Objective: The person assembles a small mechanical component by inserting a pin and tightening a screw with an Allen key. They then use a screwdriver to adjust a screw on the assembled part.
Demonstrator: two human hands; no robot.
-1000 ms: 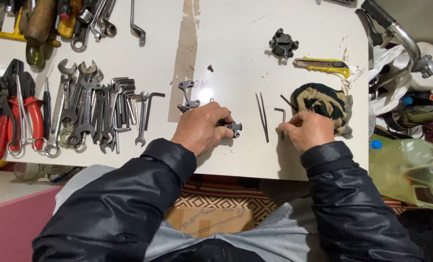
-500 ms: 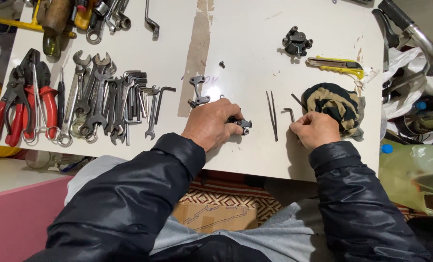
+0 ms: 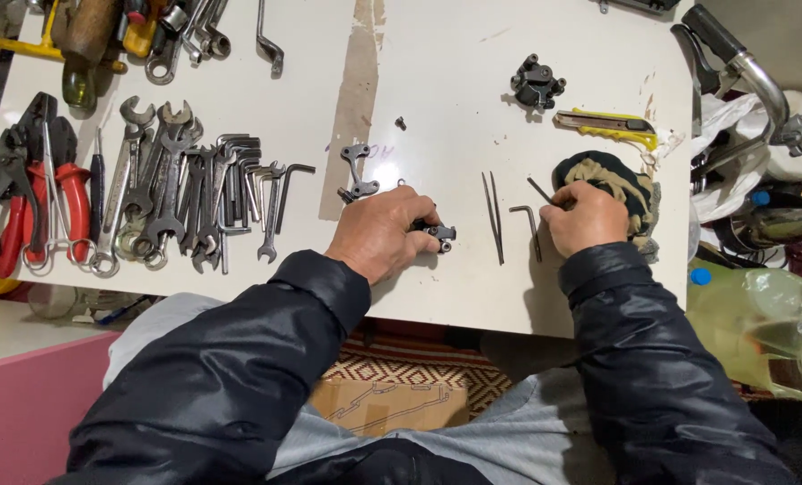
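A white tabletop (image 3: 437, 108) fills the upper frame, evenly lit. A pink panel (image 3: 32, 404) sits lower left; a patterned rug (image 3: 401, 368) lies beneath, centre bottom.

Row of wrenches (image 3: 172, 180) laid out next to red-handled pliers (image 3: 32, 193) on the white tabletop (image 3: 455, 99), plus a yellow utility knife (image 3: 606, 127) and a black caliper-looking part (image 3: 536, 85) up top.

One white table (image 3: 473, 108). Two hands: left hand (image 3: 383, 235), right hand (image 3: 588, 217). One yellow utility knife (image 3: 606, 127). One tweezers (image 3: 493, 216). Two red-handled pliers (image 3: 32, 193). One black cast part (image 3: 536, 85). One knit glove (image 3: 618, 180). Wrenches (image 3: 172, 193): too crowded to count.
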